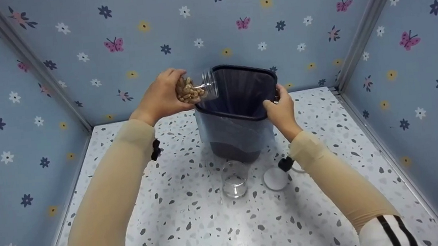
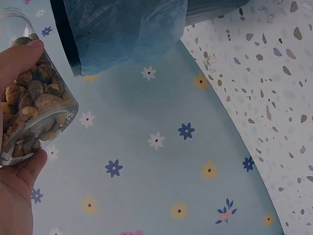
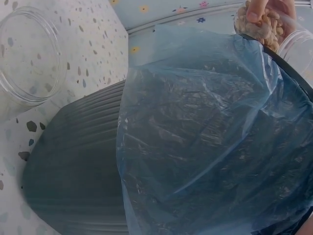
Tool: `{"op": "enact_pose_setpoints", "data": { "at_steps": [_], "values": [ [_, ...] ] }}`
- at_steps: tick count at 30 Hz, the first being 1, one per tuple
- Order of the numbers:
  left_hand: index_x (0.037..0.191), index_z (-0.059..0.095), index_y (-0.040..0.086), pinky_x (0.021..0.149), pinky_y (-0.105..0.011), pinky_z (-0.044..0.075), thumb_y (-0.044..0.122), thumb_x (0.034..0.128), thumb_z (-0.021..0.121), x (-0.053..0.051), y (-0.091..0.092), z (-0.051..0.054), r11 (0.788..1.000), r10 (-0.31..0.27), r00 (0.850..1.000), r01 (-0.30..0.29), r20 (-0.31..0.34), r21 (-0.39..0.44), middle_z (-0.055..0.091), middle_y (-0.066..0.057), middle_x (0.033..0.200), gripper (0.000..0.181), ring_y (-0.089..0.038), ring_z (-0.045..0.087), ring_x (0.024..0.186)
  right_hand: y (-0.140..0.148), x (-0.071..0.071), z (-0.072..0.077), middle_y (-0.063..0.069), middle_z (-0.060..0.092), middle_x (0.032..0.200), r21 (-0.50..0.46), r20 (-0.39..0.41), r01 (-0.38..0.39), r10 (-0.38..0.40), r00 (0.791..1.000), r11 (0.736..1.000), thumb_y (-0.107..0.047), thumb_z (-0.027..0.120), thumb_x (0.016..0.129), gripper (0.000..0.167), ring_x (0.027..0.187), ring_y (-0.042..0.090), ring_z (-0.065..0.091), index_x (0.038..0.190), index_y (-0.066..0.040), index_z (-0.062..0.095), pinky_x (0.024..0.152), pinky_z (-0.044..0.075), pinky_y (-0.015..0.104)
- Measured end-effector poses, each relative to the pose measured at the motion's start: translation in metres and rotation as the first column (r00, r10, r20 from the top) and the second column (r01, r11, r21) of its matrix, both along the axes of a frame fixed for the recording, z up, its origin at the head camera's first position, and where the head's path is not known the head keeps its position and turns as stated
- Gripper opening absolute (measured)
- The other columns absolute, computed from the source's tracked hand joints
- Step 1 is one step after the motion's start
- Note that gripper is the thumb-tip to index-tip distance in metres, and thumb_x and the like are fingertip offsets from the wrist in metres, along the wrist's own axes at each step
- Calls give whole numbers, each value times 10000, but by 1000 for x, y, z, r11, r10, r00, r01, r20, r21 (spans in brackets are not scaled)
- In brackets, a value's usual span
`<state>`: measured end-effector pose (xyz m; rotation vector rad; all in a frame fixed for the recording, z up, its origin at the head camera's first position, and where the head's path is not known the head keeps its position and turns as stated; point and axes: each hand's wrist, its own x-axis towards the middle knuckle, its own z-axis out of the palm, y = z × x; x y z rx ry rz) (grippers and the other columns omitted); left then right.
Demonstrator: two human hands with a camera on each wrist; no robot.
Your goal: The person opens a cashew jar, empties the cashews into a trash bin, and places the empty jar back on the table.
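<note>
My left hand (image 1: 166, 94) holds a clear glass jar (image 1: 209, 84) on its side, with beige-brown nuts (image 1: 188, 91) lying in its lower end. The jar's open mouth points right, at the left edge of a dark trash bin (image 1: 232, 154). A thin blue plastic bag (image 3: 205, 127) lines the bin and is folded down over the outside. On the bin's right side, my right hand (image 1: 282, 111) grips the black rim (image 1: 244, 67), thumb toward the inside. The left wrist view shows the jar's thick base (image 2: 41, 127) between thumb and fingers.
A second clear glass jar (image 1: 234, 181), uncovered, stands on the speckled tabletop (image 1: 196, 221) in front of the bin. To its right lies a round white lid (image 1: 276, 178), and another white lid (image 1: 298, 167) is partly hidden by the right forearm. Flower-patterned panels (image 1: 193, 21) enclose the table.
</note>
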<state>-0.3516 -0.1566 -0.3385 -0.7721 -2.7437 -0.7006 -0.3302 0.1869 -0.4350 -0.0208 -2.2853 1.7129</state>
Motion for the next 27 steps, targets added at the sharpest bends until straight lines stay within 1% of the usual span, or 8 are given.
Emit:
{"op": "enact_pose_setpoints", "data": {
  "at_steps": [6, 13, 21, 27],
  "values": [
    [1548, 524, 19, 1217, -548, 478, 247, 770, 962, -2, -2, 1, 1000, 10, 1000, -10, -1, -19, 568, -214, 1501, 922, -397, 545, 1371, 0, -1, -1, 302, 502, 1590, -14, 0, -15, 15, 1000, 1000, -36, 526, 977, 731, 1442, 442, 525, 1670, 51, 310, 1164, 509, 515],
    [1539, 528, 6, 1211, -551, 486, 195, 766, 942, -5, -3, 1, 999, -3, 1000, 2, -19, -45, 565, -218, 1509, 898, -404, 543, 1376, 0, -1, -1, 306, 492, 1605, -11, -4, -13, 13, 1000, 1000, -34, 541, 981, 730, 1467, 438, 516, 1669, 53, 313, 1192, 496, 514],
    [1563, 504, 18, 1211, -584, 483, 165, 769, 925, -5, 0, 5, 997, -6, 1000, 5, -11, -78, 539, -225, 1535, 911, -413, 524, 1402, 1, -1, 0, 310, 491, 1607, 4, 3, 7, -7, 1000, 1000, -43, 546, 977, 732, 1481, 426, 517, 1663, 69, 316, 1224, 477, 511],
    [1571, 496, 23, 1206, -594, 486, 162, 770, 919, -5, 1, 7, 995, 6, 1000, -7, -3, -96, 533, -228, 1540, 917, -410, 525, 1394, 0, 0, 1, 310, 501, 1594, -3, -2, -1, 1, 1000, 1000, -35, 548, 975, 734, 1456, 440, 528, 1665, 63, 317, 1196, 499, 521]
  ]
}}
